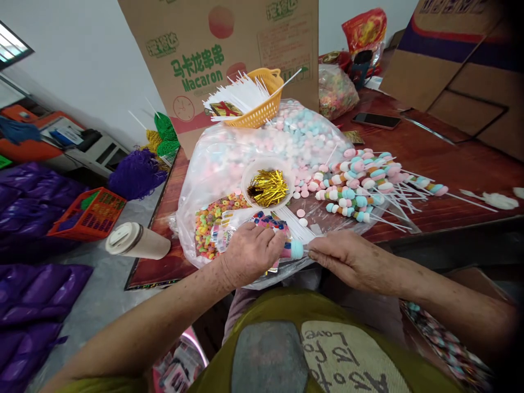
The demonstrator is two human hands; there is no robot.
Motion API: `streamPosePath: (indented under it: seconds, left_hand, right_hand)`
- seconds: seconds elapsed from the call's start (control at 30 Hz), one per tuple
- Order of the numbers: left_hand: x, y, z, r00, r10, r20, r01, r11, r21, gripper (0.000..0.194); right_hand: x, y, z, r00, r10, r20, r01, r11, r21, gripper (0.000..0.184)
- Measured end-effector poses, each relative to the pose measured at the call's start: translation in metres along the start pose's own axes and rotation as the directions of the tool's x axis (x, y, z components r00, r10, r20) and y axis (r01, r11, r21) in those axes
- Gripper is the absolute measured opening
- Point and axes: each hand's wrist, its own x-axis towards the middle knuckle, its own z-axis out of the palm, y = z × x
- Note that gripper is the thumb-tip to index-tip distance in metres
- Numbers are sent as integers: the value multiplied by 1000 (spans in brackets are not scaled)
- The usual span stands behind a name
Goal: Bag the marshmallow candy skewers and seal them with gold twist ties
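My left hand [254,254] is closed around a candy skewer [296,250] inside a printed plastic wrapper [272,221]; light-blue candy shows at its right end. The thumb and fingers of my right hand [352,259] pinch the skewer's thin stick. Most of the skewer is hidden by my left fingers. Just beyond my hands stands a white bowl [290,191] of gold twist ties [268,186]. Loose white sticks [295,221] lie between the bowl and my hands. Colourful ring candies [207,229] are beside my left hand.
Finished candy skewers [360,177] are piled to the right. A large bag of pastel candies [229,147] bears a yellow basket [256,112] of white sticks. Behind rises a cardboard box [237,33]. A lidded cup [139,240] stands left, a phone [376,120] lies back right.
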Motion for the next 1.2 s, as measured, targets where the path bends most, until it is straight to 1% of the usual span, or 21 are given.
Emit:
streamPosePath:
  seconds: [0.07, 0.17, 0.23, 0.3, 0.33, 0.4, 0.47, 0.5, 0.57, 0.63, 0.7, 0.73, 0.77, 0.8, 0.87, 0.93, 0.97, 1.0, 1.07, 1.13, 1.2]
  left_hand:
    - [2, -2, 3, 999, 46, -23, -45, 998, 40, 20]
    - [4, -3, 12, 999, 37, 15, -37, 999, -11, 17]
    - [5, 0, 21, 995, -26, 94, 34, 996, -88, 14]
    - [9, 5, 31, 966, -121, 227, 167, 966, -198, 18]
    - [11, 8, 34, 935, -171, 310, 258, 929, -264, 23]
    - [15, 11, 39, 845, -233, 482, 447, 803, -395, 36]
    - [19, 7, 37, 769, -192, 609, 568, 643, -515, 42]
    - [19, 2, 34, 755, -135, 642, 587, 575, -570, 45]
    - [18, -12, 25, 762, -34, 647, 572, 505, -647, 57]
    - [14, -24, 15, 763, -28, 646, 549, 555, -625, 69]
    - [10, -29, 8, 732, -65, 679, 554, 636, -537, 57]
    - [8, -29, 5, 721, -77, 689, 566, 639, -521, 44]
    - [7, -29, 4, 719, -67, 692, 582, 602, -547, 33]
    - [5, -27, 4, 723, -36, 689, 603, 520, -605, 25]
    - [3, -25, 7, 718, 76, 692, 655, 265, -708, 19]
    - [1, -25, 11, 664, 232, 711, 725, 35, -688, 22]
    - [0, -26, 13, 624, 312, 717, 761, -34, -648, 26]
    - [-1, -26, 15, 591, 377, 713, 788, -80, -611, 30]
    - [-1, -24, 17, 567, 448, 691, 808, -137, -573, 36]
    - [2, -21, 17, 579, 432, 691, 804, -166, -570, 37]
    - [7, -17, 18, 602, 346, 720, 794, -163, -586, 35]
  right_hand:
    - [1, -5, 1, 997, 20, 73, -23, 999, 44, 34]
    - [6, -11, 4, 998, -18, 54, 26, 990, -135, 24]
    - [11, -12, 7, 998, -61, 30, 68, 945, -319, 14]
    - [17, -10, 12, 995, -88, 39, 96, 893, -439, 12]
    - [20, -7, 14, 995, -93, 47, 104, 876, -470, 13]
    - [25, -2, 17, 992, -104, 72, 126, 862, -491, 11]
    - [28, 6, 16, 988, -126, 87, 152, 861, -486, 9]
    - [29, 9, 14, 988, -132, 85, 157, 864, -479, 9]
    - [29, 16, 6, 989, -128, 80, 150, 883, -445, 13]
    - [28, 22, -3, 992, -97, 76, 119, 923, -366, 21]
    - [27, 26, -10, 994, -66, 92, 87, 962, -260, 32]
    - [26, 27, -14, 993, -56, 102, 76, 974, -213, 36]
    - [25, 28, -16, 993, -53, 105, 71, 981, -182, 37]
    - [25, 29, -19, 993, -60, 102, 77, 983, -168, 37]
    - [23, 29, -23, 991, -107, 86, 121, 975, -184, 34]
    - [21, 28, -27, 981, -175, 88, 191, 951, -241, 30]
    - [19, 27, -28, 974, -205, 100, 225, 935, -273, 29]
    - [18, 26, -30, 967, -227, 116, 252, 920, -300, 29]
    - [16, 24, -31, 958, -253, 132, 284, 897, -338, 28]
    - [15, 21, -30, 957, -251, 144, 286, 893, -347, 28]
    - [16, 19, -28, 962, -219, 164, 265, 899, -350, 28]
